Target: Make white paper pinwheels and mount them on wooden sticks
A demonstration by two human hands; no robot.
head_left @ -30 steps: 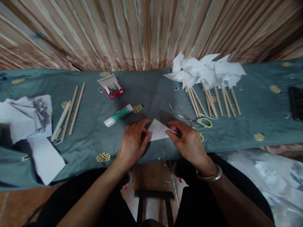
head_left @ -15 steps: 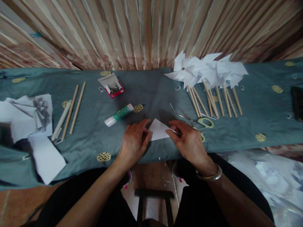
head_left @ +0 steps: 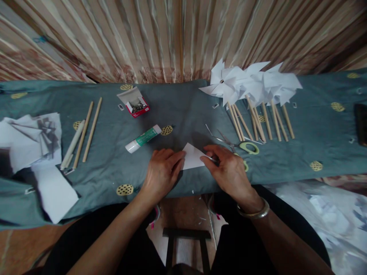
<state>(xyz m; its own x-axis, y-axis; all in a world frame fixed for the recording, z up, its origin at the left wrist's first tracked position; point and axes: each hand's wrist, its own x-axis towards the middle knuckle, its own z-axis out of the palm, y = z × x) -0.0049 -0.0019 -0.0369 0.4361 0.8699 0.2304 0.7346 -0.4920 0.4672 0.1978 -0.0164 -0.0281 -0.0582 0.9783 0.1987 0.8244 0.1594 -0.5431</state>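
Observation:
A white paper folded into a triangle [head_left: 192, 156] lies on the teal cloth [head_left: 177, 110] near the table's front edge. My left hand [head_left: 162, 172] lies on its left corner, fingers pressed together flat on the paper. On the right corner, my right hand [head_left: 226, 168] pinches the paper with curled fingers. A metal bangle circles my right wrist. Scissors with green handles [head_left: 239, 145] lie just beyond my right hand.
A glue stick [head_left: 143, 138] lies beyond my left hand, and an open red box of pins [head_left: 134, 104] farther back. Several white paper pinwheels on wooden sticks [head_left: 252, 95] lie at the back right. Loose sticks [head_left: 86, 131] and white paper sheets [head_left: 31, 141] are at the left.
My left fingers have slid a little further over the paper's left corner. My right hand and the paper have hardly moved.

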